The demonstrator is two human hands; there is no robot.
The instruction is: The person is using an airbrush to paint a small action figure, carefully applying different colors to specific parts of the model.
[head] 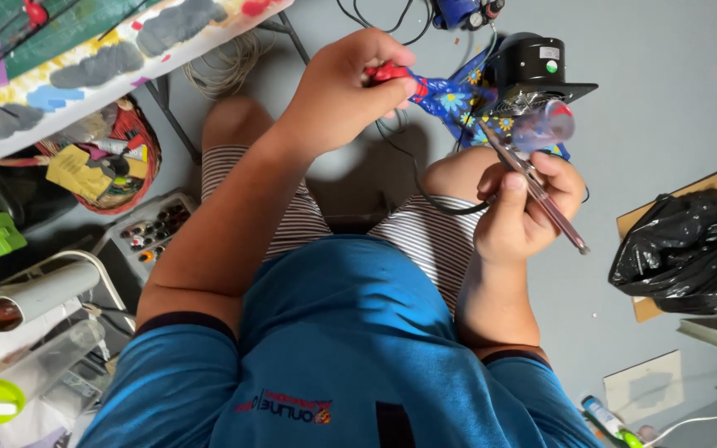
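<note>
The grey floor [665, 99] fills the background of the head view. The person sits above it in a blue shirt [334, 348] and striped shorts [292, 220].

At upper left, a painted board [85, 58] with grey cloud shapes and colour patches crosses the corner. At right, a crumpled black plastic bag [690, 249] lies partly over a piece of brown cardboard [649, 307]. At left, a red woven basket [122, 162] holds tubes and scraps; just below it sits a grey paint tray [151, 232] with small round wells. A black box-shaped device [537, 70] stands on the floor at top centre, with dark cables running nearby.

The left hand [346, 91] is closed around the red end of a blue painted figure [450, 99] decorated with flowers; the fingers [392, 87] wrap it tightly. The figure is held in the air above the knees, just in front of the black device.

The right hand [524, 211] grips an airbrush [533, 187], fingers curled around its slim metal body. Its translucent cup [545, 124] sits at the top, and the tip points at the figure, very near its surface; contact cannot be determined.
</note>
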